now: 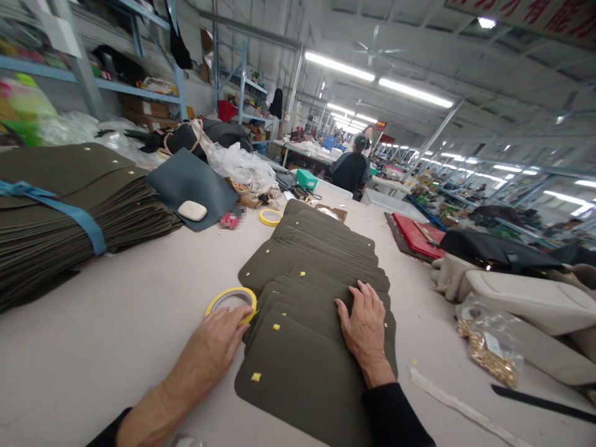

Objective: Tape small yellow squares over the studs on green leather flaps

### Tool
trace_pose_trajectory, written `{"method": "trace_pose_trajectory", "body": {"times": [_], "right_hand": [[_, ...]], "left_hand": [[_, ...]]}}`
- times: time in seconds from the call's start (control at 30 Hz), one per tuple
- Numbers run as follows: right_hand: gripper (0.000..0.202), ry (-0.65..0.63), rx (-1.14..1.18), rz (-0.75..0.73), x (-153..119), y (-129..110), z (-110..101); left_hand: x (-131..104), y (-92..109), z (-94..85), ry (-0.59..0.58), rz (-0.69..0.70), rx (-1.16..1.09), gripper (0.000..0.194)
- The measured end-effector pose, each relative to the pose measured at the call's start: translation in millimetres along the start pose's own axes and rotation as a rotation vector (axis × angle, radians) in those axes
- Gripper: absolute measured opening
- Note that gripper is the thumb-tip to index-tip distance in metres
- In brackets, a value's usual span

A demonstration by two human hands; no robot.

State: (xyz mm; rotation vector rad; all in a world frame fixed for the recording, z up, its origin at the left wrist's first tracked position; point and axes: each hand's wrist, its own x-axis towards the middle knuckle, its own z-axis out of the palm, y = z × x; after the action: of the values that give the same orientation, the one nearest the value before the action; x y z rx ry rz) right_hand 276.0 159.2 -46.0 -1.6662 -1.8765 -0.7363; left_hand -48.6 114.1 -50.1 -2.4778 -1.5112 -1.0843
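My left hand (216,338) grips a roll of yellow tape (252,299), thumb and fingers closed on its near rim. The roll is tilted beside the left edge of a row of overlapping dark olive panels (307,372) with rounded corners. Small yellow tape pieces (256,377) stick to several panels near their left edges; small metallic-looking dots show on others. On the right part of the panels lies my right hand (365,323), palm down with fingers spread, holding nothing.
At left stands a thick stack of olive panels (60,161) tied with a blue strap (69,214). A second tape roll (270,222), a blue-grey sheet (186,177) and a white case (192,211) lie farther back. Beige bags (526,295) and a plastic bag of gold-coloured pieces (491,360) are right. A person (350,167) is beyond.
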Motion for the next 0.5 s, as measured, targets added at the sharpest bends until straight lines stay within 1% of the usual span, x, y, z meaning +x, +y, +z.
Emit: {"method": "trace_pose_trajectory", "body": {"times": [0.17, 0.33, 0.5], "right_hand": [[0.039, -0.021, 0.053, -0.026, -9, -12, -2], [0.044, -0.078, 0.069, -0.016, -13, -24, -12], [0.044, -0.13, 0.046, -0.002, -16, -30, -22]], "left_hand": [[1, 0, -0.8, 0.016, -0.01, -0.009, 0.025], [2, 0, -4.7, 0.068, -0.021, -0.01, 0.027], [2, 2, -4.4, 0.075, -0.024, -0.029, 0.026]]}}
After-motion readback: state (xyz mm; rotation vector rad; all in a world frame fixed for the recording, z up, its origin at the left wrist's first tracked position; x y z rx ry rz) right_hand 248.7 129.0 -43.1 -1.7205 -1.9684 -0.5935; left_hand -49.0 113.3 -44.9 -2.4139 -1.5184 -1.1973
